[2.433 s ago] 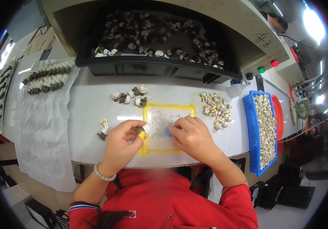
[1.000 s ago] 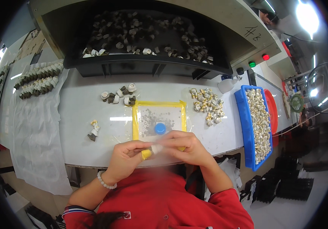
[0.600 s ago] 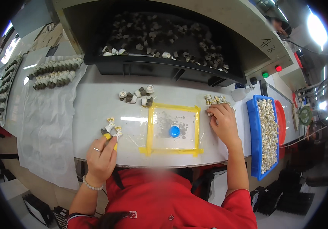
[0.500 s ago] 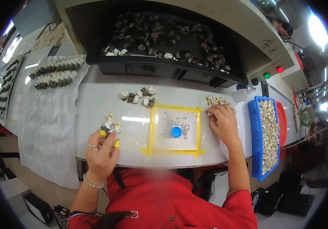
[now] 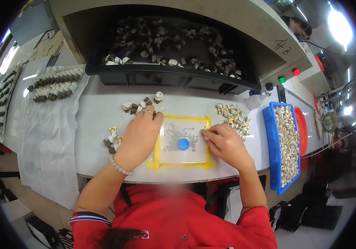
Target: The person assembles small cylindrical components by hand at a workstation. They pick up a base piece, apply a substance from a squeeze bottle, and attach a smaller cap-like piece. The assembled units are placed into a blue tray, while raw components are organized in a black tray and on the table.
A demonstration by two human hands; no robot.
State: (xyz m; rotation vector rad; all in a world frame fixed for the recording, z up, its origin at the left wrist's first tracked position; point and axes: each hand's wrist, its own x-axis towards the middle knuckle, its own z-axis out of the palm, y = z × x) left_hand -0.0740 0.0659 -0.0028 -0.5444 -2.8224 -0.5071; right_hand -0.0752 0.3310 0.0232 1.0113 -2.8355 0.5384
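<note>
My left hand (image 5: 138,135), with a ring and a beaded bracelet, reaches over a small group of white-and-grey figurine parts (image 5: 134,108). Its fingers bend down around one dark grey part, and the fingertips are partly hidden. Over the right edge of a yellow-taped square (image 5: 174,155), my right hand (image 5: 230,145) pinches a tiny whitish piece (image 5: 205,138). Inside the square stands a small blue round cup (image 5: 183,144) among grey wet-looking spots. Small white-and-gold pieces (image 5: 236,118) lie heaped beyond my right hand. Left of my left wrist sit a few joined figurines (image 5: 113,139).
A black bin (image 5: 145,76) of grey-and-white parts stands at the back under a housing. To the right are a blue tray (image 5: 274,166) full of white-gold pieces, a red basin (image 5: 301,128) and a clear bottle (image 5: 254,101). Figurine rows (image 5: 55,91) lie on white paper at left.
My left hand has gone from the joined figurines up and right to the white-and-grey parts. My right hand has come left from the white-and-gold heap with a tiny piece. The view has shifted slightly.
</note>
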